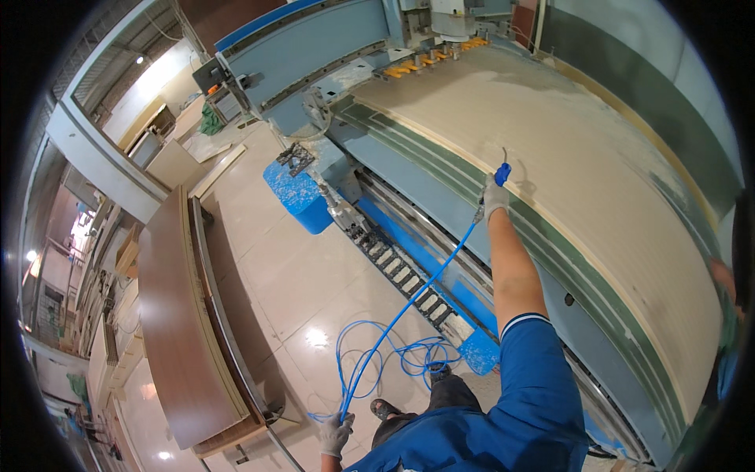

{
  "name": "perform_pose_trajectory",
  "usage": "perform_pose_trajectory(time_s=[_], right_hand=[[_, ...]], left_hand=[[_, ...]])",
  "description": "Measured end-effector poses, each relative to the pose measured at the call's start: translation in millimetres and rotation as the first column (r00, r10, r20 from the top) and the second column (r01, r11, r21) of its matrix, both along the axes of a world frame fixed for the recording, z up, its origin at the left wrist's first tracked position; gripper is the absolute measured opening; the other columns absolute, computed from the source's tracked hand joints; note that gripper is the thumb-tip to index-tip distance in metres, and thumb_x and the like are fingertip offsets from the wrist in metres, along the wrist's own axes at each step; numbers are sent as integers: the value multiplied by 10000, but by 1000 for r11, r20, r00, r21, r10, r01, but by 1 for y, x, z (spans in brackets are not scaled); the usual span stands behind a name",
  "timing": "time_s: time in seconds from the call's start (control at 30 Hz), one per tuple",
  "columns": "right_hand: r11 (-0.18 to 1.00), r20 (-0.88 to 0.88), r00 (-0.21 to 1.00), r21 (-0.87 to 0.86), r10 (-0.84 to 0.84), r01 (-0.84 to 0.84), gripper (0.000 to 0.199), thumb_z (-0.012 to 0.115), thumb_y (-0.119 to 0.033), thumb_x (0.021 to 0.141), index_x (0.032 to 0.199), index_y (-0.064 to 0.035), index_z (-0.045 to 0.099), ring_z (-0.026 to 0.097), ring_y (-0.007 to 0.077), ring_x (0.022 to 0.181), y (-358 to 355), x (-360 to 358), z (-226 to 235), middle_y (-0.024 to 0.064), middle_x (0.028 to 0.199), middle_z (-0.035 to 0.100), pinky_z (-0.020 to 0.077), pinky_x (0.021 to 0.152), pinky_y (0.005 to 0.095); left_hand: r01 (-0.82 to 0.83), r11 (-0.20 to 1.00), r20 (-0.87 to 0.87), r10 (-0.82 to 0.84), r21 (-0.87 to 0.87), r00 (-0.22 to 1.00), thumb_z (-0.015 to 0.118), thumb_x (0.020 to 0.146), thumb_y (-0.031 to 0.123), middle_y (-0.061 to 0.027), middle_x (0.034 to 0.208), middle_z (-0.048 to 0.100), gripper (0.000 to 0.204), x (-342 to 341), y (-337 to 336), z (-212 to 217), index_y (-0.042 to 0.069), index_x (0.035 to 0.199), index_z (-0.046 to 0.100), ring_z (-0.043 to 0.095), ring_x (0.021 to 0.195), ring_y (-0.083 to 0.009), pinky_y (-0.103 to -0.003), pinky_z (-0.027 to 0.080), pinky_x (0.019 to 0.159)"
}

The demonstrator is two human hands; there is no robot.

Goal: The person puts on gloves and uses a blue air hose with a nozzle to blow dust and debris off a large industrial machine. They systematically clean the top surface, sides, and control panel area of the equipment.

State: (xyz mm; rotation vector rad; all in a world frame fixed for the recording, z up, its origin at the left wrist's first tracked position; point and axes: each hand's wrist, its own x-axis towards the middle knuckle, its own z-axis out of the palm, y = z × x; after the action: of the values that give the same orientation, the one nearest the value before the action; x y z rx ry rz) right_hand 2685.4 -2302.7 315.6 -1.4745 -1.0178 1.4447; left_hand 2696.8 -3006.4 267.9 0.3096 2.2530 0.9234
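My right hand, in a pale work glove, is closed around a blue air blow gun with a thin bent nozzle. The arm is stretched out over the near edge of a large board coated in light dust on the machine bed. From the gun a blue air hose runs down to my left hand. That hand, also gloved, is closed on the hose low in the view, near my feet. Loose coils of the hose lie on the tiled floor.
The machine's spindle head and a row of yellow clamps stand at the far end. A dusty cable chain runs along the bed's side beside a blue cover. Stacked brown panels rest at left. Part of another person's arm shows at right.
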Motion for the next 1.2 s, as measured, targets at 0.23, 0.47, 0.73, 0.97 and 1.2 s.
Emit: perform_pose_trajectory(time_s=[0.23,0.47,0.73,0.97,1.2], right_hand=[[998,-36,999,66,20,-18,391,603,-435,865,647,-116,544,509,149,449,0,69,-1,34,537,528,377,435,298],[965,-63,965,81,254,-249,417,617,-433,853,645,-74,580,517,161,438,-18,72,-8,41,536,548,412,446,308],[956,-208,938,150,278,-250,417,621,-430,855,642,-71,603,525,124,449,-54,14,4,37,546,560,373,434,288],[607,66,615,102,786,-788,357,612,-404,873,747,-70,601,510,118,429,-161,-21,16,20,558,559,373,426,269],[655,-85,651,159,754,-738,341,647,-359,862,719,-60,566,480,118,418,-196,-78,14,20,533,509,369,406,278]], left_hand=[[65,998,-19,-64,23,998,621,846,240,-88,669,651,248,0,14,-9,25,960,666,627,548,-148,-284,483,540],[146,982,-18,-149,-119,989,625,837,295,-85,615,632,254,5,16,-15,54,903,668,637,555,-168,-319,484,545],[124,989,-52,-128,-86,990,630,837,331,-102,601,628,287,21,13,-18,55,904,672,634,542,-193,-340,475,543],[172,953,-92,-200,-250,975,590,862,406,-105,610,633,317,25,2,-29,108,915,686,635,562,-245,-393,466,550],[148,959,-56,-166,-240,985,615,872,348,-109,685,653,336,24,6,-18,19,925,654,650,587,-180,-328,488,557]])
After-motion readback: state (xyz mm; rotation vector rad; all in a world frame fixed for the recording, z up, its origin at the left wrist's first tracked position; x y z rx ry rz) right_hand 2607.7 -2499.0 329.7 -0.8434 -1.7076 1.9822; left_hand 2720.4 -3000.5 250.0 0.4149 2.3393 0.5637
